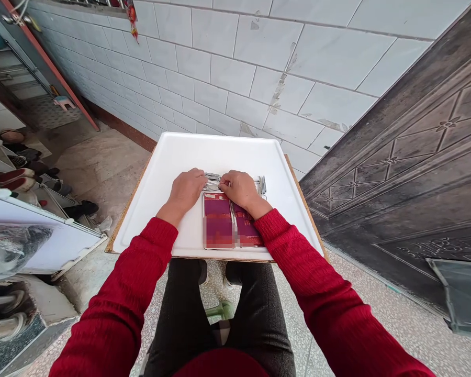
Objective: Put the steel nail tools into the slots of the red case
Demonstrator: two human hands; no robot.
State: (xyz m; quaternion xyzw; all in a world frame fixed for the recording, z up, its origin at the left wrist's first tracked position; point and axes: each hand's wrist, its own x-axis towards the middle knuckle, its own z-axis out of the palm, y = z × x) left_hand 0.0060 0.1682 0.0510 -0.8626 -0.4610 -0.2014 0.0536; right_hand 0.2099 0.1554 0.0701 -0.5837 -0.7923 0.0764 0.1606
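On the white tray (180,152) lies an opened flat case (219,222) in red and purple, its two halves side by side. Several small silver metal tools (212,177) rest just beyond its far edge, partly hidden by my fingers. My left hand (186,188) is at the left end of these tools, its fingers drawn together around something I cannot make out. Over the case's far edge, my right hand (240,189) pinches thumb and forefinger together at a thin silver tool. To its right lie silver pieces resembling nail clippers (262,184).
A brown board (131,209) shows under the tray's edges. Beyond stands a white tiled wall (215,68), with a dark patterned metal door (400,162) at right. Shoes (19,180) fill a rack at left. A green object (222,310) is on the floor between my legs.
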